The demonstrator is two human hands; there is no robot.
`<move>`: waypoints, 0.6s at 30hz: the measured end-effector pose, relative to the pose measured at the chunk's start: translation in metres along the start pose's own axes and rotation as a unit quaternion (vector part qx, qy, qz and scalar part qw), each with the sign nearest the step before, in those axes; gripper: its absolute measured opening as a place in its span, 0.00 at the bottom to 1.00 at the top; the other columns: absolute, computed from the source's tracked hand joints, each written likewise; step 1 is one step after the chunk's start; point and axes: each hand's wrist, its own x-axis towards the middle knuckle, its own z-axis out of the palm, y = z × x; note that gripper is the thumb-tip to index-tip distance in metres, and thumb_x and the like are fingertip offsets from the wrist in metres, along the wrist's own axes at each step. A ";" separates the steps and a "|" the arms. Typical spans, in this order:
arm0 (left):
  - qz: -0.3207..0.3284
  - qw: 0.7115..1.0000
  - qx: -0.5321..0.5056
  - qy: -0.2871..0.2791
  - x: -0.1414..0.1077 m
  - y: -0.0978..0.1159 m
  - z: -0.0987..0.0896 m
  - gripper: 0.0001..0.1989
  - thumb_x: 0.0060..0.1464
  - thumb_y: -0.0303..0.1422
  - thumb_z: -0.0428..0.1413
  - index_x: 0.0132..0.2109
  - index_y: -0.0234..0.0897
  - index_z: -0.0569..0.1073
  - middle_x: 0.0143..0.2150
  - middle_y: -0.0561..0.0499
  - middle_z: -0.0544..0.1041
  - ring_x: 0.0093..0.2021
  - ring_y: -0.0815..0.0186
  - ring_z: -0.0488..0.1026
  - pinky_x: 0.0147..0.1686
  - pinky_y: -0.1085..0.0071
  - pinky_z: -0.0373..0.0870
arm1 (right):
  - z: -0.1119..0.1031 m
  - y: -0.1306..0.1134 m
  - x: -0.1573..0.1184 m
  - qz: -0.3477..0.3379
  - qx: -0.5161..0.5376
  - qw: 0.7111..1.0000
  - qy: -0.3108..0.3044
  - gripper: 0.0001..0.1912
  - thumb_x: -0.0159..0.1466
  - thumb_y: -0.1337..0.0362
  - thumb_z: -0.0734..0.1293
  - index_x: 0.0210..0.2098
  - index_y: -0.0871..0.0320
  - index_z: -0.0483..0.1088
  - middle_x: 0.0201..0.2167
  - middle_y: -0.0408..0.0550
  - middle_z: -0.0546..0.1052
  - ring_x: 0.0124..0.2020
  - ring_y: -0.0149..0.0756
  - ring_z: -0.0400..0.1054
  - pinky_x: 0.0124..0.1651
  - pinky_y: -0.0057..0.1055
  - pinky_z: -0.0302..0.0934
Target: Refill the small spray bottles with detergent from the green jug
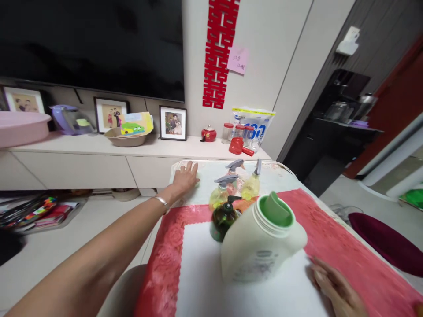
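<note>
A large pale-green jug (256, 248) stands uncapped on the white sheet (201, 273), its green spout showing. Beside it on the left is a dark green pump bottle (223, 221). Several spray bottles with grey heads, one of them yellow (251, 186), stand behind. My left hand (186, 177) reaches to the table's far left corner, fingers spread over the pale cloth, with a bracelet on the wrist. My right hand (330, 281) is beside the sheet's right edge, blurred; its fingers look bent, and whether it holds anything is unclear.
A red cloth (320, 220) lies under the sheet. On the white cabinet (145, 151) behind are a woven basket (127, 138), picture frames, a red pot (209, 134), jars with red lids and a detergent bag (261, 121). A dark red stool (386, 244) stands at the right.
</note>
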 end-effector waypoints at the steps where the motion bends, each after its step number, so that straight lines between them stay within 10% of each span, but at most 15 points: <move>1: 0.012 1.000 0.004 0.004 -0.011 -0.001 -0.004 0.31 0.66 0.36 0.52 0.72 0.39 0.55 0.76 0.36 0.51 0.68 0.39 0.59 0.62 0.48 0.63 | 0.002 -0.004 -0.002 -0.004 0.008 1.000 0.008 0.45 0.43 0.32 0.75 0.48 0.59 0.76 0.52 0.52 0.75 0.51 0.46 0.73 0.45 0.23 0.74; 7: 0.071 0.997 -0.006 -0.008 -0.111 -0.007 -0.003 0.23 0.64 0.35 0.49 0.64 0.38 0.67 0.70 0.35 0.61 0.60 0.45 0.70 0.57 0.50 0.69 | 0.014 -0.008 -0.006 -0.052 0.054 0.997 -0.016 0.44 0.46 0.35 0.76 0.49 0.64 0.72 0.36 0.53 0.76 0.37 0.38 0.72 0.39 0.26 0.70; 18: 0.044 0.972 -0.230 -0.004 -0.297 0.020 0.001 0.17 0.63 0.36 0.48 0.54 0.45 0.76 0.56 0.43 0.77 0.56 0.51 0.74 0.58 0.53 0.72 | -0.002 -0.031 -0.024 0.023 0.115 0.992 -0.037 0.53 0.35 0.40 0.80 0.53 0.64 0.70 0.44 0.55 0.76 0.41 0.35 0.71 0.39 0.20 0.70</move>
